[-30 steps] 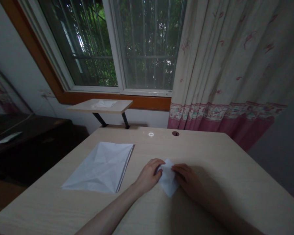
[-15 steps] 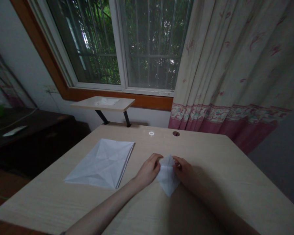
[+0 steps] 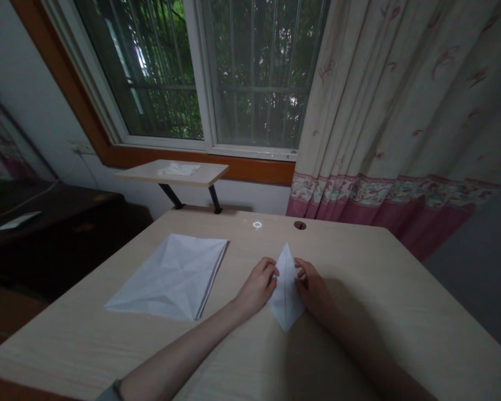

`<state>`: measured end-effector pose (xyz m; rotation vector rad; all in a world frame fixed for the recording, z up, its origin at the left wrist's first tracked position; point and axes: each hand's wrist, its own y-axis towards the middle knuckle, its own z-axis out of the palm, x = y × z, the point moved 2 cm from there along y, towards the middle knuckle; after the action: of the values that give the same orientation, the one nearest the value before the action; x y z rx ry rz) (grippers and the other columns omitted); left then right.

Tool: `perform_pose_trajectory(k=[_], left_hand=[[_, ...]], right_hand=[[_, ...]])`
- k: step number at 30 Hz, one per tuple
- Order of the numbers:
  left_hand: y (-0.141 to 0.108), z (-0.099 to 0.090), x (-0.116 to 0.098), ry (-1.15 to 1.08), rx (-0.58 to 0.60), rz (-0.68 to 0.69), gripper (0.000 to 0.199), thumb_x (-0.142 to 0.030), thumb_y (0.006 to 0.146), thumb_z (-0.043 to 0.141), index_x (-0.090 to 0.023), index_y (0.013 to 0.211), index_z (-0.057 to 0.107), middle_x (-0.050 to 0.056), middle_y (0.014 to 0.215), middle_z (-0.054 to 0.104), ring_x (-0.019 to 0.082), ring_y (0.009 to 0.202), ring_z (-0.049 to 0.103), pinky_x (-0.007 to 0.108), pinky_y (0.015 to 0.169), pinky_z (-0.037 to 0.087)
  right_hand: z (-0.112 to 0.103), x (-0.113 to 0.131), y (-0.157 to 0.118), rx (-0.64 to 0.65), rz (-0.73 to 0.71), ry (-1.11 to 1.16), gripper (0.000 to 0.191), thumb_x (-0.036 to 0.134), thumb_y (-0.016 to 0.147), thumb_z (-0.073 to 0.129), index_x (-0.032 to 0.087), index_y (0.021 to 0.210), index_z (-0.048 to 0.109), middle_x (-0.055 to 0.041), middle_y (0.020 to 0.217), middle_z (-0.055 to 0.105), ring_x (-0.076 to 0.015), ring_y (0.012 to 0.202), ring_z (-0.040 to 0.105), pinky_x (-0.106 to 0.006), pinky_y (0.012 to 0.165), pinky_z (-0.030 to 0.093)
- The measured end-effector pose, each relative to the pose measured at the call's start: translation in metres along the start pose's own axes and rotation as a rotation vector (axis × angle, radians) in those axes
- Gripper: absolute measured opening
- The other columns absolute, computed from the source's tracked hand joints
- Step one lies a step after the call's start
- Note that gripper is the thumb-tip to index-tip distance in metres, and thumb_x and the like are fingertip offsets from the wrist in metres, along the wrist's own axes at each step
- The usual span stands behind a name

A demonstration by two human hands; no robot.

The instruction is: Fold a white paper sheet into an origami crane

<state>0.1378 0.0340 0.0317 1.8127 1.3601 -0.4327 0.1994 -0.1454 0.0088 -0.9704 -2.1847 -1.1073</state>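
Note:
A small sheet of white paper [image 3: 285,295], folded into a long diamond with a crease down its middle, lies on the desk between my hands. At its left edge, my left hand [image 3: 259,284] holds it with thumb and fingers closed together. My right hand [image 3: 311,287] is at the right edge, fingers curled and thumb against the paper. Both hands rest low, close to the desk surface. To the left lies a stack of larger white paper squares [image 3: 175,275] with crossing crease lines, apart from both hands.
The light wooden desk [image 3: 379,289] carries a small raised shelf [image 3: 142,171] at the back left with a crumpled white piece [image 3: 181,169] on it. A round cable hole [image 3: 300,225] is near the rear edge. Behind hang a window and a long curtain [image 3: 376,139].
The upper part of the folded paper has opened upward into a pointed tip, making a full diamond. My hands stay at its sides, and the camera view has shifted slightly.

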Motion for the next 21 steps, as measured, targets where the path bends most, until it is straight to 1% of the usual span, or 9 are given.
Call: perform_pose_trajectory(k=[3, 6, 8, 10, 13, 15, 18, 20, 21], left_hand=[[-0.005, 0.0, -0.001, 0.141, -0.014, 0.019, 0.016, -0.007, 0.086, 0.053, -0.019, 0.095, 0.06, 0.009, 0.119, 0.055, 0.022, 0.113, 0.053, 0.037, 0.099, 0.044], [-0.008, -0.001, -0.005, 0.291, 0.009, -0.023, 0.014, -0.016, 0.085, 0.065, -0.02, 0.098, 0.063, 0.007, 0.118, 0.057, 0.025, 0.111, 0.053, 0.041, 0.096, 0.044], [-0.009, -0.002, -0.009, 0.364, 0.044, -0.063, 0.022, -0.026, 0.083, 0.07, -0.021, 0.103, 0.063, 0.006, 0.118, 0.059, 0.027, 0.11, 0.053, 0.044, 0.094, 0.044], [-0.011, -0.002, -0.014, 0.406, 0.064, -0.093, 0.034, -0.037, 0.079, 0.075, -0.022, 0.107, 0.061, 0.006, 0.119, 0.059, 0.028, 0.111, 0.052, 0.046, 0.093, 0.042], [-0.013, -0.002, -0.02, 0.412, 0.08, -0.107, 0.047, -0.047, 0.075, 0.077, -0.021, 0.11, 0.059, 0.007, 0.121, 0.057, 0.029, 0.112, 0.05, 0.046, 0.094, 0.04], [-0.014, -0.003, -0.022, 0.404, 0.09, -0.112, 0.045, -0.048, 0.078, 0.074, -0.021, 0.111, 0.059, 0.008, 0.122, 0.057, 0.029, 0.113, 0.05, 0.045, 0.095, 0.039], [-0.014, -0.003, -0.023, 0.396, 0.096, -0.117, 0.036, -0.044, 0.085, 0.067, -0.021, 0.111, 0.058, 0.007, 0.122, 0.057, 0.028, 0.114, 0.049, 0.045, 0.097, 0.037], [-0.014, -0.003, -0.022, 0.392, 0.09, -0.122, 0.039, -0.047, 0.084, 0.068, -0.021, 0.111, 0.058, 0.007, 0.122, 0.057, 0.029, 0.115, 0.049, 0.046, 0.097, 0.036], [-0.014, -0.002, -0.021, 0.389, 0.086, -0.125, 0.043, -0.05, 0.081, 0.071, -0.021, 0.111, 0.058, 0.007, 0.122, 0.057, 0.029, 0.115, 0.049, 0.046, 0.097, 0.036]], right_hand=[[0.002, -0.007, -0.002, -0.036, -0.082, -0.034, 0.053, 0.006, 0.075, 0.045, 0.023, 0.124, 0.055, -0.0099, 0.118, 0.062, -0.025, 0.103, 0.061, -0.043, 0.087, 0.055], [0.003, -0.014, -0.004, -0.031, -0.281, -0.135, 0.054, 0.004, 0.081, 0.042, 0.026, 0.128, 0.056, -0.0096, 0.126, 0.06, -0.0253, 0.119, 0.055, -0.05, 0.099, 0.049], [0.005, -0.019, -0.006, 0.022, -0.37, -0.201, 0.058, 0.002, 0.084, 0.039, 0.027, 0.135, 0.052, -0.0078, 0.134, 0.058, -0.0239, 0.126, 0.051, -0.05, 0.103, 0.047], [0.007, -0.022, -0.008, 0.085, -0.408, -0.261, 0.064, 0.001, 0.083, 0.037, 0.028, 0.141, 0.047, -0.0055, 0.139, 0.056, -0.0222, 0.131, 0.048, -0.048, 0.105, 0.047], [0.008, -0.022, -0.01, 0.154, -0.425, -0.327, 0.072, -0.001, 0.08, 0.036, 0.028, 0.146, 0.041, -0.0035, 0.141, 0.055, -0.0205, 0.133, 0.047, -0.045, 0.104, 0.048], [0.006, -0.022, -0.01, 0.161, -0.433, -0.339, 0.074, -0.001, 0.079, 0.037, 0.027, 0.148, 0.038, -0.0046, 0.14, 0.056, -0.0205, 0.13, 0.05, -0.044, 0.103, 0.049], [0.005, -0.021, -0.011, 0.152, -0.442, -0.342, 0.072, -0.001, 0.08, 0.038, 0.026, 0.147, 0.04, -0.0069, 0.138, 0.058, -0.021, 0.126, 0.055, -0.042, 0.102, 0.05], [0.005, -0.021, -0.012, 0.149, -0.443, -0.342, 0.069, -0.001, 0.081, 0.038, 0.026, 0.145, 0.044, -0.0068, 0.138, 0.058, -0.0207, 0.126, 0.055, -0.042, 0.101, 0.05], [0.005, -0.021, -0.012, 0.152, -0.441, -0.344, 0.069, -0.001, 0.08, 0.037, 0.025, 0.143, 0.046, -0.0067, 0.138, 0.058, -0.0206, 0.126, 0.054, -0.043, 0.101, 0.05]])
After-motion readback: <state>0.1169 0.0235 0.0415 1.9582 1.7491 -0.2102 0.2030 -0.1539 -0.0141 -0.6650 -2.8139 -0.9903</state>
